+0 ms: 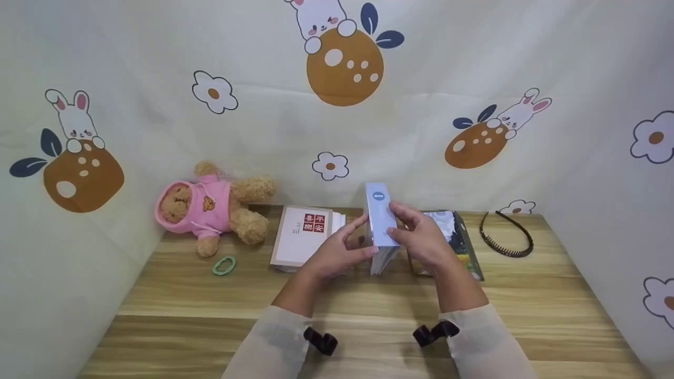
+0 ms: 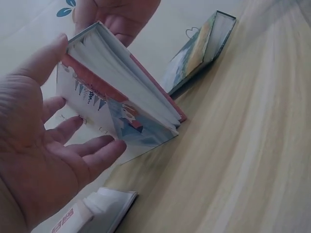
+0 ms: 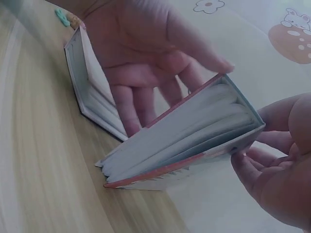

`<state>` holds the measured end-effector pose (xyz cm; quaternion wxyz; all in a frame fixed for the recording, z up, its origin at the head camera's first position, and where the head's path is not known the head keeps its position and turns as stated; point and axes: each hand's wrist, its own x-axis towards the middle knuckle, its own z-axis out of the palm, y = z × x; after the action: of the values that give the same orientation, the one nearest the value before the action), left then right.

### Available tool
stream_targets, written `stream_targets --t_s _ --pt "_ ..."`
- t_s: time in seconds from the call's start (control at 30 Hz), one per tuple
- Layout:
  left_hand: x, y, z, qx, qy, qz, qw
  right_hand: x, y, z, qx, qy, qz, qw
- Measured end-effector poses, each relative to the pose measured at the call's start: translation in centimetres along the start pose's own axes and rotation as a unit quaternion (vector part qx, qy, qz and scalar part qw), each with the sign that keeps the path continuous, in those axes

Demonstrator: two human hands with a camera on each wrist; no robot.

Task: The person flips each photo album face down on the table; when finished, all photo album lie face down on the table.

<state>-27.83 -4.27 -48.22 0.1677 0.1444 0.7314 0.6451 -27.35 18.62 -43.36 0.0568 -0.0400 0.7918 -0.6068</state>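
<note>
A thick hardcover book (image 1: 381, 218) with a light blue spine stands between my two hands, spine up and page edges facing me. Red and blue drawings cover its left face (image 2: 116, 121) in the left wrist view. My left hand (image 1: 337, 252) is at its left side, thumb by the spine's near corner and the other fingers spread loosely along the cover. From the right, my right hand (image 1: 421, 237) holds the spine end, with thumb and forefinger on its right edge. In the right wrist view the right-hand fingers (image 3: 248, 167) bend against the cover near the spine.
Left of the book lies a white book (image 1: 300, 237) with red square lettering. To its right is a book with a dark picture cover (image 1: 457, 231). A teddy bear (image 1: 216, 208) in a pink hoodie, a green hair tie (image 1: 224, 266) and a toothed black headband (image 1: 508, 247) lie farther out.
</note>
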Motion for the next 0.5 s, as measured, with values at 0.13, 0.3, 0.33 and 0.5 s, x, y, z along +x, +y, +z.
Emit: stream_targets --t_s 0.13,0.3,0.33,0.5 --pt "0.0 -0.4 0.2 0.052 0.011 -0.005 0.9986 0.0 -0.1 -0.2 -0.028 -0.012 0.003 1.0" --pt "0.2 -0.9 0.4 0.131 0.019 0.008 0.9912 0.0 0.2 -0.3 -0.089 -0.009 0.017 0.996" --pt "0.2 -1.0 0.5 0.15 0.022 0.012 0.9883 0.1 0.3 -0.2 -0.104 -0.006 0.023 0.994" --pt "0.4 -1.4 0.6 0.234 0.029 0.032 0.9713 0.5 1.4 0.0 -0.176 0.002 0.051 0.983"
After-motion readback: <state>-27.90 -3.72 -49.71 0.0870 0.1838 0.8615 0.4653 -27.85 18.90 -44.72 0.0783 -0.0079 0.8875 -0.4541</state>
